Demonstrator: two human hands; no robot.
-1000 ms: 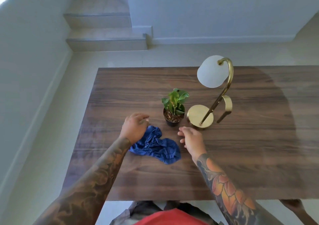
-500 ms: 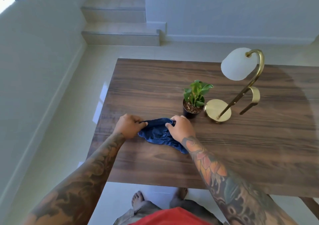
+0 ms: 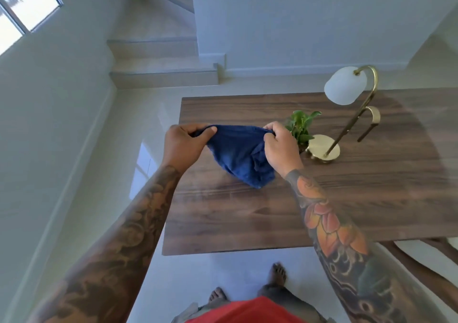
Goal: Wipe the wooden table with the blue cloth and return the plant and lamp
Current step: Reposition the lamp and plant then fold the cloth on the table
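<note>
While the left hand [image 3: 182, 146] pinches one top corner of the blue cloth [image 3: 241, 155], the right hand [image 3: 280, 146] pinches the other, each grip closed on fabric. Below both grips, the cloth sags onto the counter [image 3: 347, 198]. Right of the right grip stand the plant [image 3: 301, 126] and lamp [image 3: 347, 114].

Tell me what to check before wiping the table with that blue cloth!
1. Left hand pinches one corner of the blue cloth: ok.
2. Right hand pinches the other corner: ok.
3. Cloth opened out, not bunched: not ok, the lower part hangs crumpled.
4. Plant off the wooden table: not ok.
5. Lamp off the table: not ok, its base stands beside the plant.
6. Cloth damp or dry: cannot tell.
</note>
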